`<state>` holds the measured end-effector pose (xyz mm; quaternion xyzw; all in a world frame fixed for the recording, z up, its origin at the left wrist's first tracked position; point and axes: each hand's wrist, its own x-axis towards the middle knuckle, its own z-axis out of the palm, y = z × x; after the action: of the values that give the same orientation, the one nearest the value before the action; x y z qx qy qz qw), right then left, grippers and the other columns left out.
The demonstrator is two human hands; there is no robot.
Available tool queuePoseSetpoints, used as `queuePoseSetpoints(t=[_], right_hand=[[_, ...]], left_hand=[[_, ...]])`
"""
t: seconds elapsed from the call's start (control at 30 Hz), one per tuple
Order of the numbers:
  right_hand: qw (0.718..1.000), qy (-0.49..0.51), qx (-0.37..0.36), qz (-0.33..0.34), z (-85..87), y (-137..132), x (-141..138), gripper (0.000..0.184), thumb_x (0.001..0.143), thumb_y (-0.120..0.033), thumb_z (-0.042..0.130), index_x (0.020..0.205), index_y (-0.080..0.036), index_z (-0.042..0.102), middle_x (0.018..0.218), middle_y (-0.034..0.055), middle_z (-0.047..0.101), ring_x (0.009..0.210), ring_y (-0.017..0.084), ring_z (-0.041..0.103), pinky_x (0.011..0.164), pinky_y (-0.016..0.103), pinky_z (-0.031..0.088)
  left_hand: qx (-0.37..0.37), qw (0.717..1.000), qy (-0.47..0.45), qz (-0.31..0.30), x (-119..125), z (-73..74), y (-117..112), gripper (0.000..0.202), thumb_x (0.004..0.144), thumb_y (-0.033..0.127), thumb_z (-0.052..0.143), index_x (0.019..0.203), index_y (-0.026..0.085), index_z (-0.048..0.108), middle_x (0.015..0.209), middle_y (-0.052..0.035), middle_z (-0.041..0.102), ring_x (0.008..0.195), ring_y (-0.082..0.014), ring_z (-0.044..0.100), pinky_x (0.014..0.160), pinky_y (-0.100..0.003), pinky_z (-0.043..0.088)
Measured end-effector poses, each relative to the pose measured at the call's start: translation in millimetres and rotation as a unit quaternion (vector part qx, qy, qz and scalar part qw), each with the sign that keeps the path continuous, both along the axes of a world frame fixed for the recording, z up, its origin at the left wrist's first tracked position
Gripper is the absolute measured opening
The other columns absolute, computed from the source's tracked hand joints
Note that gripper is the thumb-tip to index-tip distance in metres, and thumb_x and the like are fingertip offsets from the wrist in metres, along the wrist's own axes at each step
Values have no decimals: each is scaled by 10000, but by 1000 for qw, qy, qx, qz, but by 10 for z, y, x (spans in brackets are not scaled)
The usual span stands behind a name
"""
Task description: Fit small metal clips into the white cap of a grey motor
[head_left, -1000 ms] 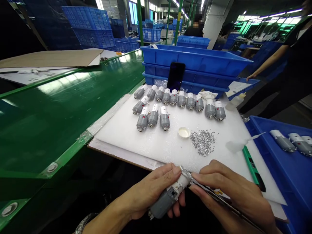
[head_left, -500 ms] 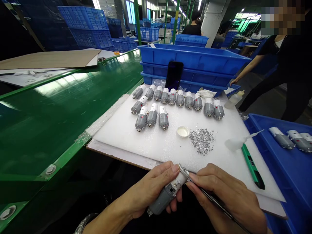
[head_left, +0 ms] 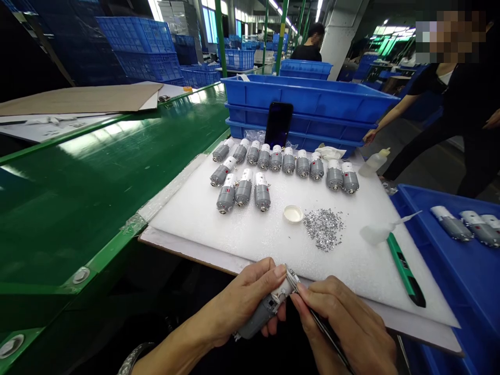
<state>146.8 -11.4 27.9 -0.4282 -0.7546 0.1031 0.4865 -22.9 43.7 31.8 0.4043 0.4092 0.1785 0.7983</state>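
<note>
My left hand (head_left: 244,291) is wrapped round a small grey-and-white cylindrical model (head_left: 255,319), held tilted below the front edge of the board. Its white end points up and away, under my thumb. My right hand (head_left: 346,315) grips a pair of thin metal tweezers (head_left: 327,333), their tips touching the white end of the model. Whether the tips hold a tiny part is too small to tell. Beyond my hands lie a heap of tiny silvery pieces (head_left: 324,229) and a shallow white cap (head_left: 292,213).
Several similar models (head_left: 262,192) stand in rows on the white foam board (head_left: 195,219). A phone (head_left: 278,124) leans against stacked blue bins (head_left: 312,94). To the right are a dropper bottle (head_left: 377,233), a green cutter (head_left: 406,271) and a blue tray (head_left: 457,271). A person stands beyond.
My right hand and the tweezers have shifted left and slightly down, with the tweezers steeper. The model has moved slightly in my left hand. At the right, the person's hand has moved a little.
</note>
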Motion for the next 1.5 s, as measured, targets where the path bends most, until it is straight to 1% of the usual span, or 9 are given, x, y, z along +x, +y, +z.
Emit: queuePoseSetpoints(t=[0.13,0.33,0.53,0.73,0.97,1.17,1.3,1.43,1.5], right_hand=[[999,-24,-32,23,71,9,77,238,847,4,615,1048,-123,632,822,55,652,769,134,631,696,239,560],[992,33,-111,53,236,-14,179,213,878,-38,594,1018,-199,601,826,10,671,757,125,654,700,221,555],[984,28,-157,74,255,29,211,162,885,-56,579,944,-205,600,795,8,633,716,127,637,642,232,525],[989,13,-126,78,300,77,176,150,896,-52,537,916,-178,617,735,21,627,681,132,630,617,230,520],[990,-17,-123,74,367,67,152,164,896,-28,529,857,-177,586,723,12,641,691,129,620,648,242,514],[993,-21,-87,72,313,82,139,161,887,-16,530,851,-169,564,712,13,599,662,118,593,610,244,503],[995,-24,-65,67,280,90,121,203,881,15,513,826,-178,545,703,17,595,672,129,580,619,260,503],[998,-37,-14,54,189,75,87,196,864,26,529,902,-157,587,699,25,614,662,140,561,603,276,491],[998,-39,-22,54,126,52,60,211,849,49,543,895,-151,590,718,30,623,679,138,569,617,278,492]], left_hand=[[-30,999,-31,-20,-35,-35,38,440,880,606,553,840,168,542,649,-2,630,464,-69,544,431,-132,419],[-93,992,-74,-49,-69,-71,38,525,879,625,535,757,121,623,629,-30,613,455,-75,549,428,-146,446],[-128,984,-104,-63,-56,-95,41,519,817,632,614,824,115,658,630,-35,626,450,-91,565,423,-161,476],[-111,988,-86,-56,-51,-72,8,500,857,625,572,833,129,630,653,-41,630,462,-85,577,423,-142,468],[-80,993,-53,-63,-40,-28,11,524,881,616,529,788,108,619,652,-50,620,453,-77,559,414,-131,441],[-63,995,-42,-59,-40,-37,6,550,893,625,500,770,101,613,653,-49,607,462,-73,544,431,-139,432],[-52,997,-32,-51,-37,-43,-6,531,896,630,498,792,120,598,656,-36,612,465,-73,545,427,-137,430],[-37,998,-22,-37,-28,-41,-8,476,907,616,500,840,149,565,653,-10,610,460,-69,534,429,-138,421],[-25,999,-10,-29,-22,-39,-11,470,907,615,499,837,153,553,650,-2,605,456,-63,525,430,-135,410]])
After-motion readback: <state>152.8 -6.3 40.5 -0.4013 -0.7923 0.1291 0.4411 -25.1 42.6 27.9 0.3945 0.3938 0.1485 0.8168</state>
